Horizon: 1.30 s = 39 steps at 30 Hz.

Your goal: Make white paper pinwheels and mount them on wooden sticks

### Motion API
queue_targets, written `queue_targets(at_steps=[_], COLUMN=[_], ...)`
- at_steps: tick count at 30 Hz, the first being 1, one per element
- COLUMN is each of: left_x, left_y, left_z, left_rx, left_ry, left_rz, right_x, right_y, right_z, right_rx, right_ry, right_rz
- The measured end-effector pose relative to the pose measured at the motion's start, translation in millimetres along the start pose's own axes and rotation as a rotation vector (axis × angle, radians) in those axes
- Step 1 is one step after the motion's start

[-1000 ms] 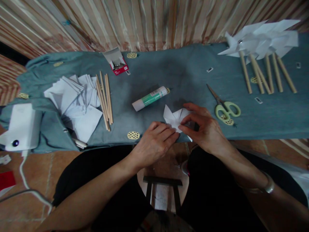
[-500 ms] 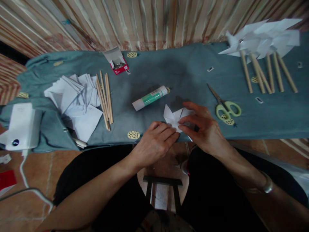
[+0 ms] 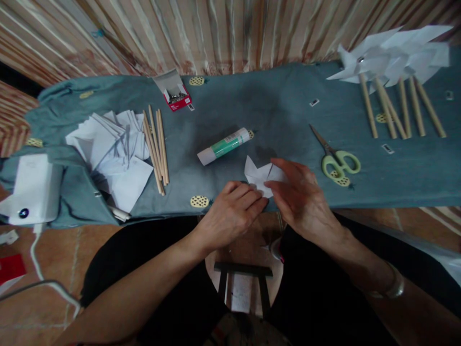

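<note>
A small white folded paper piece [image 3: 257, 174] lies at the near edge of the blue cloth-covered table [image 3: 281, 115]. My left hand [image 3: 230, 211] presses its lower left corner with curled fingers. My right hand [image 3: 300, 197] covers its right side, thumb and fingers pinching the paper. A green and white glue stick [image 3: 224, 145] lies just behind the paper, to the left. Green-handled scissors [image 3: 336, 161] lie to the right of my right hand.
A heap of white cut paper [image 3: 111, 154] and several wooden sticks [image 3: 156, 144] lie at the left. A red pin box [image 3: 175, 93] stands open at the back. Finished white pinwheels on sticks [image 3: 392, 81] lie at the far right. A white device [image 3: 32, 190] sits at the left edge.
My right hand has turned and slid slightly toward me over the paper, its fingers now lying flatter. My left hand has stayed put.
</note>
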<state>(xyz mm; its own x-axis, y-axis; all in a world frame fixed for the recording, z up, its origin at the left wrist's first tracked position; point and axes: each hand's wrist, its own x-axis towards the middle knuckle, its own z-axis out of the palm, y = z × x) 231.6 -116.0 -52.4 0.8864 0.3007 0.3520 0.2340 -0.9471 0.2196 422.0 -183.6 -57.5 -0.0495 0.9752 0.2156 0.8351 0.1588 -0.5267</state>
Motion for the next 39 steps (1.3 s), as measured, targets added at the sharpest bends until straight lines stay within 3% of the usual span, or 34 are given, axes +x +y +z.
queue_targets(at_steps=[12, 19, 27, 36, 39], left_x=[0, 9, 12, 10, 11], left_y=[-1, -2, -2, -3, -2], left_z=[2.9, 10.3, 11.0, 12.0, 10.1], left_rx=[0.004, 0.03, 0.07, 0.055, 0.053], left_ry=[-0.043, -0.019, -0.002, -0.025, -0.036], left_rz=[-0.044, -0.036, -0.019, -0.016, -0.023], right_x=[-8, -6, -10, -7, -6], right_y=[0, 3, 8, 1, 1], right_z=[19, 15, 8, 14, 13], right_rx=[-0.159, -0.105, 0.116, -0.162, -0.104], right_ry=[0.136, 0.121, 0.139, 0.12, 0.116], right_rz=[-0.189, -0.118, -0.018, -0.119, -0.099])
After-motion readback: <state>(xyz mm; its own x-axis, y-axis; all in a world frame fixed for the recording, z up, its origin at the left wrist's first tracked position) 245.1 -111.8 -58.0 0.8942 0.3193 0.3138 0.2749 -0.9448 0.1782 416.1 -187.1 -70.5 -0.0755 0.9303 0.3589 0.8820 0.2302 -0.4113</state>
